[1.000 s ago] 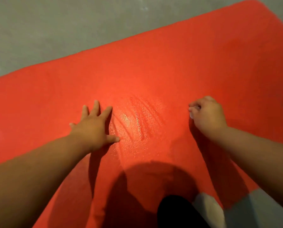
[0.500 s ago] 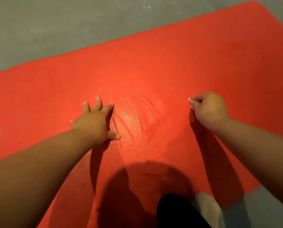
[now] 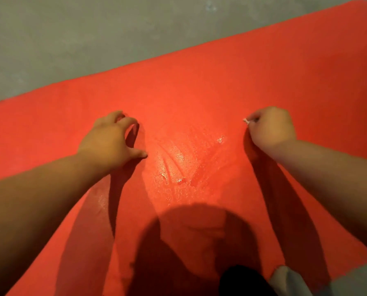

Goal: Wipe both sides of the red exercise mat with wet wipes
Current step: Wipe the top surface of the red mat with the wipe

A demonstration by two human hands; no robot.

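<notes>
The red exercise mat lies flat on the floor and fills most of the head view. A patch of shiny wet streaks marks its middle, between my hands. My left hand rests on the mat with fingers curled and raised, thumb tip touching the surface, holding nothing. My right hand is closed in a fist on a white wet wipe; only a small corner of the wipe sticks out at the knuckles. The fist sits on the mat right of the wet patch.
Grey concrete floor lies beyond the mat's far edge and at the lower right corner. My dark trouser leg and a light sock show at the bottom. Shadows of my head and arms fall on the near part of the mat.
My left hand went from flat with spread fingers to arched with curled fingers. My right fist with the wipe slid slightly away from me. The wet patch stays between both hands.
</notes>
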